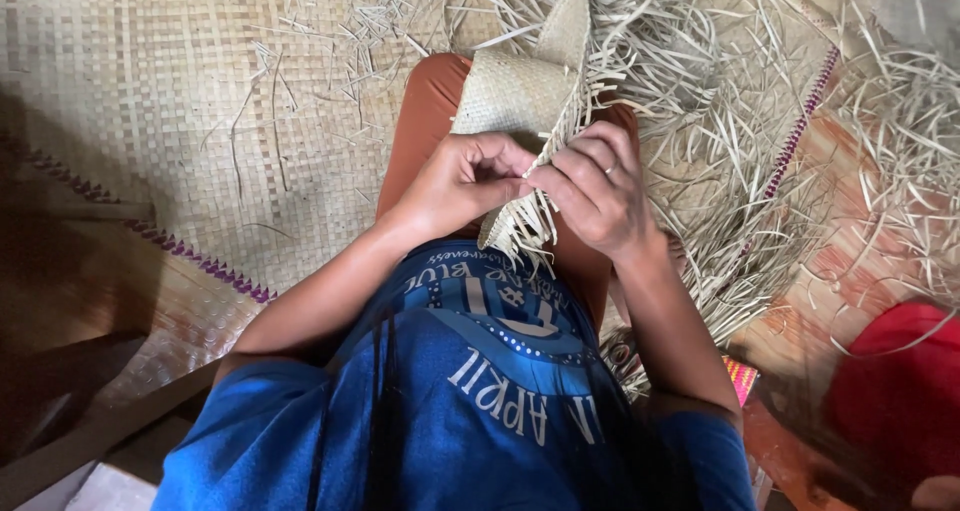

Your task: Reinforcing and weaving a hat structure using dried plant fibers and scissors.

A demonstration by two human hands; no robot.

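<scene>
A small pale woven piece (515,96), folded into a pouch shape with loose strip ends along one edge, rests over my lap. My left hand (460,181) pinches its fringed edge from the left. My right hand (598,186), with a ring on one finger, grips the same edge from the right, fingers curled over the strips. The loose fringe (520,231) hangs below both hands. Both hands touch each other at the seam. I wear a blue shirt (480,391) and orange trousers (425,121).
A large woven floor mat (150,101) with a purple trim line (200,261) lies on the left. A heap of loose dried leaf strips (760,151) covers the floor on the right. A red object (895,391) sits at the lower right.
</scene>
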